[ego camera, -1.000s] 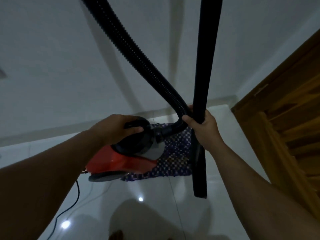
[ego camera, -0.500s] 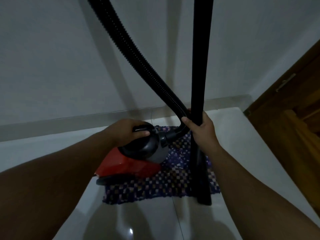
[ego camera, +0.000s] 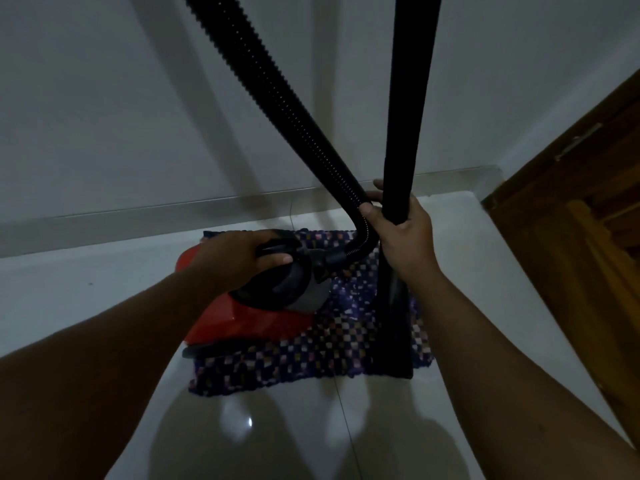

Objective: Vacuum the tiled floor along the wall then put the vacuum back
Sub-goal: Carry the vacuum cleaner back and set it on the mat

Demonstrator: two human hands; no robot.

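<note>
The red and black vacuum (ego camera: 249, 317) sits on the left part of a small checkered mat (ego camera: 332, 344), which lies on the pale tiled floor (ego camera: 86, 292) close to the white wall (ego camera: 104, 116). The left hand (ego camera: 239, 258) is closed around the black handle on top of the vacuum. The right hand (ego camera: 403, 237), to the right of the vacuum and above the mat, is wrapped around the upright black tube (ego camera: 403, 133) and also pins the ribbed hose (ego camera: 277, 88) against it. The hose bends from that hand down into the front of the vacuum. The tube's lower end (ego camera: 394, 334) stands at the mat's right side. A wooden door (ego camera: 571, 220) is well to the right of the mat.
</note>
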